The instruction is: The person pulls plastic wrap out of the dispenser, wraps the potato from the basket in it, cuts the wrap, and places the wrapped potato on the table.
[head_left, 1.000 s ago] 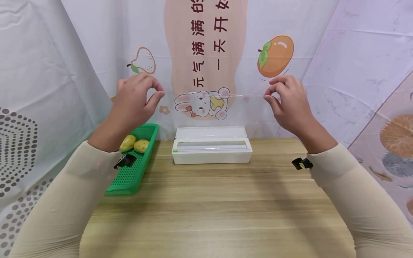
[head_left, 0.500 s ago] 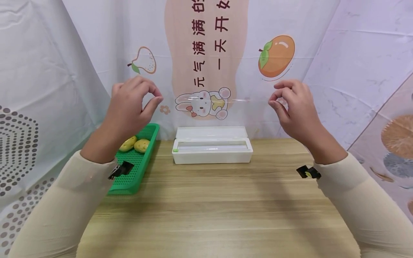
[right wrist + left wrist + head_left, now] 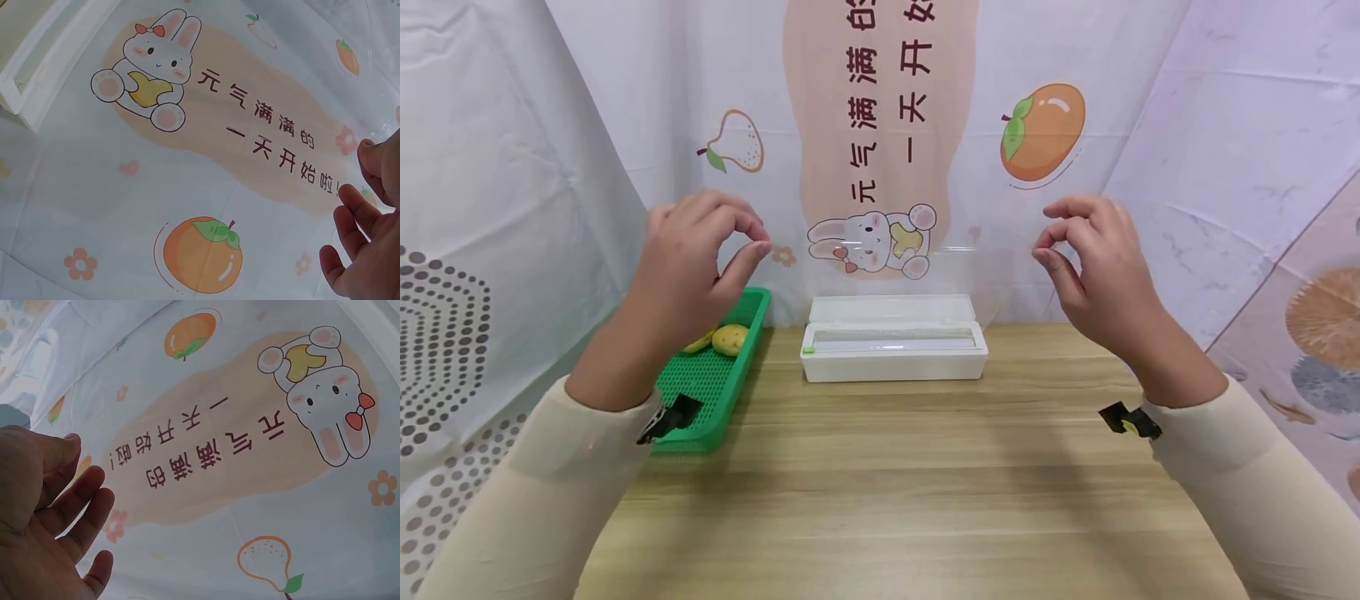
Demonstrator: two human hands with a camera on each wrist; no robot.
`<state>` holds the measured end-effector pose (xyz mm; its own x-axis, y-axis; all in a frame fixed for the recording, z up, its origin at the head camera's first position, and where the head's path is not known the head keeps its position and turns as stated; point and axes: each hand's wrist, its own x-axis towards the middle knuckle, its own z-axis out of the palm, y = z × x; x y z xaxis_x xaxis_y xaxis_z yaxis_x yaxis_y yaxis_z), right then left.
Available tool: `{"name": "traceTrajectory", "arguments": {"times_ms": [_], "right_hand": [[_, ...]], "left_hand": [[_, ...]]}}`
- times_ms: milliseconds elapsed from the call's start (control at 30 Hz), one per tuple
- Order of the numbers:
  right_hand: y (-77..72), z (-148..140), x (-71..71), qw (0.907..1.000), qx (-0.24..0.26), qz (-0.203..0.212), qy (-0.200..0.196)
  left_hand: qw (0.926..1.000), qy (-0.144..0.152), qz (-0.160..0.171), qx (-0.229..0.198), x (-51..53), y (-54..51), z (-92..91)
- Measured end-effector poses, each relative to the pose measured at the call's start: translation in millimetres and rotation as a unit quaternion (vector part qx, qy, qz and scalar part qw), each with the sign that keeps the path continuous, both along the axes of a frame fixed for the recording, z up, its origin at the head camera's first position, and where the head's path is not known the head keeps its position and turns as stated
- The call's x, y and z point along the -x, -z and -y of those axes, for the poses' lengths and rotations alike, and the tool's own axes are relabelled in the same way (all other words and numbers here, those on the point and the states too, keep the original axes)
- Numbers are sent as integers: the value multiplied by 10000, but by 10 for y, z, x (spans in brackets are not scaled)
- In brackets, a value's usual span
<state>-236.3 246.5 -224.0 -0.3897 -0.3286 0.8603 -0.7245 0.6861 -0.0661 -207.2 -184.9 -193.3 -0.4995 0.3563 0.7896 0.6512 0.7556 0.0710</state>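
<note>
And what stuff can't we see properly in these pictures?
Clear film, head view: see-through, so its edges are too faint to trace.
Left potato, head view: partly hidden by the left arm.
Green basket, head view: left side behind that arm.
White box, right wrist view: cut off by the picture's edge.

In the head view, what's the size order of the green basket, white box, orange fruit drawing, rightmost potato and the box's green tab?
1. White box and green basket: order unsure, since the basket is partly hidden.
2. Orange fruit drawing
3. Rightmost potato
4. Green tab
</note>
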Motion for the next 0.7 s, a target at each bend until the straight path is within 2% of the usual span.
{"name": "traceTrajectory", "arguments": {"times_ms": [167,433,600,700], "right_hand": [[34,-42,-125,9997,-158,-85,-139],[163,-116,-395,9991,-274,152,-290],[277,-130,-577,9979,-287,380,-432],[348,-118,-685,9968,-313,496,-538]], "left_hand": [[9993,229,-276,49,-126,39,4],[9978,517,-330,261,-336,151,37],[9965,756,-189,290,-494,271,81],[9959,832,16,367,-610,350,126]]}}
